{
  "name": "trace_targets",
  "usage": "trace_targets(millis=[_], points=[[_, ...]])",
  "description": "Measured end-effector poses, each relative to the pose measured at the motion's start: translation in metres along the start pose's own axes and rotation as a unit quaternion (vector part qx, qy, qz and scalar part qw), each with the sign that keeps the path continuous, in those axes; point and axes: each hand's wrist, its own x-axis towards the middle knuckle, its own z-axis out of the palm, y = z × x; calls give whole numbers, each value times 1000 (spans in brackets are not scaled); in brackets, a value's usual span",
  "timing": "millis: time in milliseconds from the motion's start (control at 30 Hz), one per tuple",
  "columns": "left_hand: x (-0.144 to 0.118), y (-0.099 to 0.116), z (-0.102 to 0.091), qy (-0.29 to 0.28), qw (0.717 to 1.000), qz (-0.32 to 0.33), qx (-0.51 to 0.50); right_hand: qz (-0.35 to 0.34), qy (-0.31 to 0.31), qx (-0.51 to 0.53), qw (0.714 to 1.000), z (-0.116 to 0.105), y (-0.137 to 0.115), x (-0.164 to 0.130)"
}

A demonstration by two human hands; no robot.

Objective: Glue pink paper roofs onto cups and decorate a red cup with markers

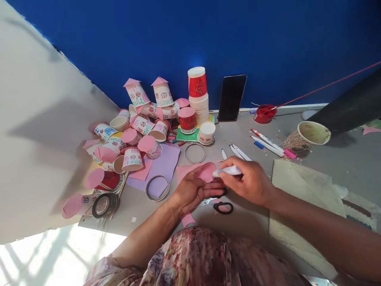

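Right hand (253, 180) grips glue tube (228, 171), lying sideways, tip leftward | touches pink paper (205, 171) pinched in left hand (190, 190)

The pink paper cutout (206, 171) under my left hand (190, 192) is thin, matt and smooth. The white tube (228, 171) pinched in my right hand (251, 182) looks like soft, slightly shiny plastic. The scissors (218, 203) beneath have black glossy plastic handles and bright metal blades. The decorated paper cups (139, 135) are matt with pink paper lids, the phone (231, 97) is glossy black glass, and the tabletop (238, 137) is dull grey, speckled with scraps.
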Motion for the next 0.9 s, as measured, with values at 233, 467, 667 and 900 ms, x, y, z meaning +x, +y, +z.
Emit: trace_targets(millis=[233,467,667,900], points=[[0,8,-8,-49,998,-41,-28,240,11,341,909,-7,17,20],[-3,10,-4,-12,999,36,-19,242,-17,326,914,-2,31,22],[-3,8,-10,-27,997,61,-44,148,-57,173,972,-8,41,28],[1,2,-17,-9,998,25,-54,36,8,-108,994,-8,63,29]])
